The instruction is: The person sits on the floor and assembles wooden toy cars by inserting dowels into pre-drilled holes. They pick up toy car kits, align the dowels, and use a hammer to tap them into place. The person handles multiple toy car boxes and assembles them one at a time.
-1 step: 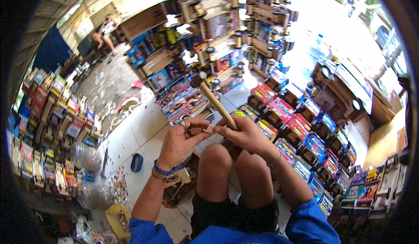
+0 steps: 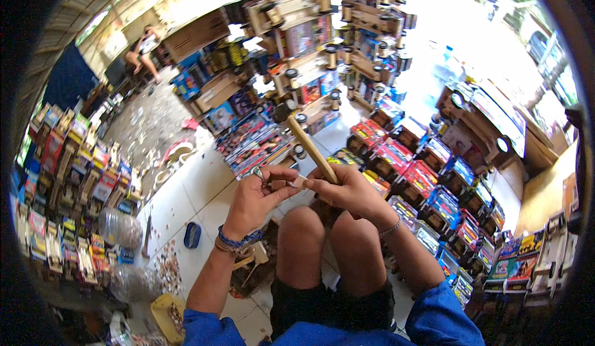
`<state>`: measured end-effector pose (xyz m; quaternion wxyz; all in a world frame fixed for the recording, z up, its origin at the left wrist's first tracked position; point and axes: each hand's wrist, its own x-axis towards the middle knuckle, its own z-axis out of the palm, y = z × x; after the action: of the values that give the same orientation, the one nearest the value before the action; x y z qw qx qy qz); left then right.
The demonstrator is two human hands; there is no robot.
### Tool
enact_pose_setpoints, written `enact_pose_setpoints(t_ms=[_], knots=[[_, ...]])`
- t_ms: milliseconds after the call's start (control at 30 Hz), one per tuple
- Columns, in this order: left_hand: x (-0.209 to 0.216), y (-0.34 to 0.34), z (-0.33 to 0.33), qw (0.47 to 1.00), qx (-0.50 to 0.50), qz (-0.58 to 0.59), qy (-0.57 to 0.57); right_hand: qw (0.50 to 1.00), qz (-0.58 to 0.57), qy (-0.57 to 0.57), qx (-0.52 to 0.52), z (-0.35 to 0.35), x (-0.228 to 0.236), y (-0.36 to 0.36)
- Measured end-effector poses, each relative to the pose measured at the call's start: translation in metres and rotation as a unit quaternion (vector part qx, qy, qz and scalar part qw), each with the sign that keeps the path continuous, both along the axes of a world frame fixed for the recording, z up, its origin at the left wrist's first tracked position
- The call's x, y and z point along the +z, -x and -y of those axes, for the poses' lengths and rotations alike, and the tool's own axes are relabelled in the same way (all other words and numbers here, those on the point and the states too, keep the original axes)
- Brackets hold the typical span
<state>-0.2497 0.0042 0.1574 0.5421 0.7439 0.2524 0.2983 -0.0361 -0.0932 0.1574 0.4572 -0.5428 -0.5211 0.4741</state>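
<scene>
Above my knees, my right hand (image 2: pixel 352 191) is closed around the wooden handle of a hammer (image 2: pixel 307 143), whose dark head points up and away. Its thumb and fingertips also touch a small pale piece (image 2: pixel 300 181). On the other side my left hand (image 2: pixel 251 202), with a ring and a blue bracelet at the wrist, pinches that same piece. What the piece is cannot be made out. Below the left forearm, between my legs and the arm, a small wooden part (image 2: pixel 253 260) lies on a dark block or box, partly hidden.
Toy trucks of wood and printed card stand in rows at the right (image 2: pixel 427 179) and are stacked at the left (image 2: pixel 74 185). Clear plastic jars (image 2: pixel 121 228), a blue oval container (image 2: pixel 193 235), scattered small bits (image 2: pixel 166 268) and a yellow tub (image 2: pixel 162 318) lie left. A person (image 2: pixel 144 55) sits far back.
The surroundings have shifted slightly to the left in the view. Both hands keep the same hold on the hammer and the small piece.
</scene>
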Motion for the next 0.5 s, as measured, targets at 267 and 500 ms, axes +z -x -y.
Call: enact_pose_setpoints(t_ms=[267, 500], knots=[[-0.017, -0.116, -0.041, 0.966, -0.108, -0.012, 0.237, 0.963, -0.181, 0.014, -0.199, 0.01, -0.022, -0.059], [-0.047, -0.226, -0.086, 0.93, -0.207, -0.041, 0.302, 0.887, -0.254, 0.017, -0.384, -0.008, -0.067, -0.11]])
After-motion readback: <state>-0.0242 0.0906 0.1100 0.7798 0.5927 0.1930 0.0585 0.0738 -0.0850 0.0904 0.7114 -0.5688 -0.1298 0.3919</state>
